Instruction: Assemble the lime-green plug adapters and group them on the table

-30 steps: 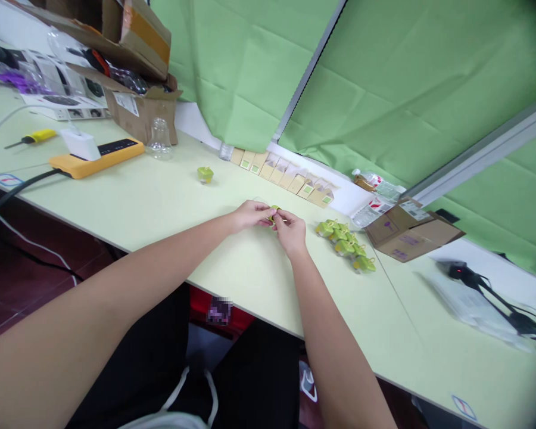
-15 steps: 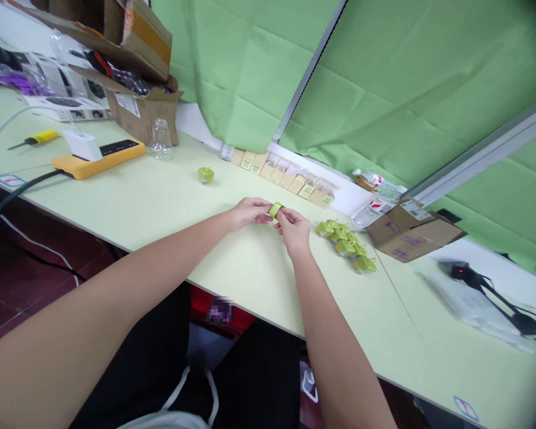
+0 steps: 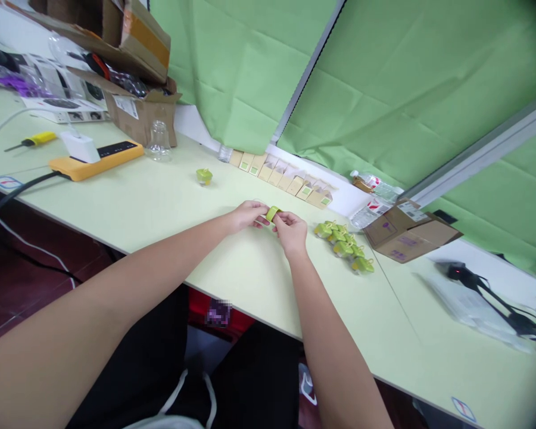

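Both hands meet above the middle of the table. Between their fingertips is a small yellow-green curved band [image 3: 273, 213], possibly a loop or a lid part. My left hand [image 3: 249, 215] pinches its left end, and my right hand [image 3: 291, 230] grips the right end between thumb and fingers. Close to the right hand, several small clear containers with green tops and thin loops [image 3: 343, 241] stand in a cluster. Farther back on the left, a single green-topped container [image 3: 203, 176] stands alone.
Small cardboard boxes [image 3: 279, 174] line the wall. On the left are an orange power strip [image 3: 97, 159], a screwdriver [image 3: 38, 139], a clear jar [image 3: 159, 143] and an open carton [image 3: 143, 119]. To the right are plastic bottles [image 3: 370, 211], a carton [image 3: 410, 233] and a black cabled device [image 3: 491, 295].
The whole view has shifted slightly. The band appears turned a little between the fingers, and both hands keep hold of it.
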`<state>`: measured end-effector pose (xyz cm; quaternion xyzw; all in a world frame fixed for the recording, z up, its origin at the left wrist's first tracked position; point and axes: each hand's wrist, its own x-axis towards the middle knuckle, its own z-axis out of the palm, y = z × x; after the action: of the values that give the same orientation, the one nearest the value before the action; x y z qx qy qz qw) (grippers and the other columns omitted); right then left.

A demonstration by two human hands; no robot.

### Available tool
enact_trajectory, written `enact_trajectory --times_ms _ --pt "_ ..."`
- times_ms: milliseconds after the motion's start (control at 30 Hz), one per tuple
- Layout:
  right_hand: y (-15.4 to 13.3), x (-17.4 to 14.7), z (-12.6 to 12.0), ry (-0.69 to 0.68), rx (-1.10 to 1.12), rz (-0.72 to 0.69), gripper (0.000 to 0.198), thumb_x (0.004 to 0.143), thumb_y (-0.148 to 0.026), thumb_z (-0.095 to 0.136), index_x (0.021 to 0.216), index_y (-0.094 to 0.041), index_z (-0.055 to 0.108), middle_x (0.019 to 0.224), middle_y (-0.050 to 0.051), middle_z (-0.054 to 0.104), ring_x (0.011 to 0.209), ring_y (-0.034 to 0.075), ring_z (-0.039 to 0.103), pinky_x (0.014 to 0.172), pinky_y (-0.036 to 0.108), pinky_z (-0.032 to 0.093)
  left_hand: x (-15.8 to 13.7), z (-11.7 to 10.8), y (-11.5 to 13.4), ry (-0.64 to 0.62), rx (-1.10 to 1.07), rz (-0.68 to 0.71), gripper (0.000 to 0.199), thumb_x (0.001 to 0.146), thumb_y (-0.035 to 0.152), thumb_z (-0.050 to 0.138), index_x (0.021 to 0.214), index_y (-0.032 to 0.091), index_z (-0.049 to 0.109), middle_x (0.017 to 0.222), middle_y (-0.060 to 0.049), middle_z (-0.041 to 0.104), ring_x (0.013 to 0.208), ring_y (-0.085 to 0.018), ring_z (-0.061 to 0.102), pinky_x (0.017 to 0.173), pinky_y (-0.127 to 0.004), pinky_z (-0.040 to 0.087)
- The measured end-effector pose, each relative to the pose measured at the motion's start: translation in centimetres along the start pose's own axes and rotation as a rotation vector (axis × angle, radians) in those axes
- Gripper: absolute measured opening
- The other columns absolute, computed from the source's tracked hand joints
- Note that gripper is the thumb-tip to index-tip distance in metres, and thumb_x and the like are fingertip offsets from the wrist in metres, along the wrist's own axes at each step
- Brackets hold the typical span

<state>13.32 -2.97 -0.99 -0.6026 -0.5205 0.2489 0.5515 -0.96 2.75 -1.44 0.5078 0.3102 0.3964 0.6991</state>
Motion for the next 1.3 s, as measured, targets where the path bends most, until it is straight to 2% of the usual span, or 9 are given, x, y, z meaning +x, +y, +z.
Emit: enact_trajectory --times_ms 100,167,300,367,467,600,733,1033,1300 --pt "-0.02 0.06 -0.14 0.049 0.004 -0.002 0.032 0.066 -0.045 0.074 0.078 -0.017 0.063 0.072 0.001 0.066 0.051 0.012 0.058 0.044 0.023 0.045 -0.06 -0.15 -0.11 -0.017 -0.023 0.031 0.023 0.074 0.028 0.076 0.089 0.011 0.069 0.090 -0.010 0.070 0.073 -0.015 0.066 0.068 -0.029 0.050" --pt "-0.11 0.03 -0.22 0.078 0.022 -0.005 0.037 0.064 -0.046 0.076 0.083 -0.019 0.060 0.081 0.001 0.066 0.053 0.011 0.059 0.042 0.022 0.043 -0.05 -0.22 -0.21 -0.023 -0.024 0.056 0.024 0.074 0.028 0.077 0.089 0.011 0.069 0.089 -0.010 0.070 0.072 -0.014 0.065 0.069 -0.029 0.049" --pt "-0.29 -0.08 -0.40 -0.092 0.133 0.050 0.044 0.066 -0.050 0.076 0.095 -0.021 0.060 0.097 0.003 0.066 0.066 0.014 0.065 0.046 0.022 0.047 -0.13 -0.21 -0.24 -0.065 -0.046 0.097 0.024 0.072 0.027 0.078 0.087 0.010 0.069 0.087 -0.009 0.070 0.074 -0.015 0.065 0.073 -0.032 0.050" --pt "-0.35 -0.11 -0.49 -0.162 0.196 0.088 0.043 0.065 -0.050 0.078 0.094 -0.022 0.062 0.094 0.002 0.067 0.070 0.014 0.065 0.051 0.022 0.048 -0.28 -0.13 -0.11 -0.068 -0.045 0.097 0.024 0.072 0.026 0.078 0.087 0.010 0.069 0.086 -0.009 0.070 0.075 -0.016 0.065 0.074 -0.032 0.050" --pt "-0.47 -0.12 -0.61 -0.189 0.300 0.134 0.042 0.063 -0.048 0.081 0.089 -0.022 0.062 0.088 0.001 0.069 0.072 0.014 0.065 0.055 0.023 0.049 -0.51 0.05 0.14 -0.066 -0.009 0.089 0.025 0.072 0.029 0.078 0.087 0.011 0.068 0.084 -0.008 0.070 0.077 -0.017 0.065 0.071 -0.031 0.048" --pt "-0.67 -0.08 -0.66 -0.226 0.378 0.136 0.040 0.061 -0.045 0.084 0.085 -0.022 0.062 0.082 -0.001 0.069 0.067 0.012 0.062 0.057 0.023 0.050 -0.59 0.28 0.35 0.003 0.061 0.118 0.024 0.070 0.030 0.078 0.082 0.013 0.068 0.079 -0.005 0.067 0.074 -0.014 0.061 0.067 -0.028 0.046" --pt "-0.71 -0.08 -0.60 -0.231 0.396 0.109 0.038 0.062 -0.043 0.084 0.083 -0.022 0.061 0.078 -0.002 0.067 0.064 0.011 0.060 0.058 0.024 0.050 -0.56 0.36 0.44 0.030 0.081 0.124 0.021 0.070 0.028 0.077 0.081 0.013 0.068 0.076 -0.004 0.066 0.071 -0.013 0.060 0.067 -0.027 0.045" --pt "-0.80 -0.24 -0.34 -0.231 0.443 0.103 0.035 0.064 -0.042 0.083 0.086 -0.023 0.063 0.084 -0.002 0.067 0.066 0.011 0.060 0.063 0.027 0.054 -0.76 0.20 0.48 -0.012 0.012 0.059 0.025 0.071 0.031 0.078 0.085 0.013 0.068 0.081 -0.005 0.066 0.072 -0.013 0.061 0.066 -0.027 0.045" --pt "-0.97 -0.23 -0.54 -0.181 0.374 0.123 0.038 0.063 -0.047 0.082 0.089 -0.023 0.067 0.086 -0.001 0.066 0.067 0.010 0.060 0.061 0.026 0.053 -0.87 0.24 0.55 -0.059 -0.081 -0.023 0.039 0.068 0.040 0.082 0.095 0.015 0.070 0.093 -0.008 0.068 0.075 -0.014 0.063 0.068 -0.029 0.046"
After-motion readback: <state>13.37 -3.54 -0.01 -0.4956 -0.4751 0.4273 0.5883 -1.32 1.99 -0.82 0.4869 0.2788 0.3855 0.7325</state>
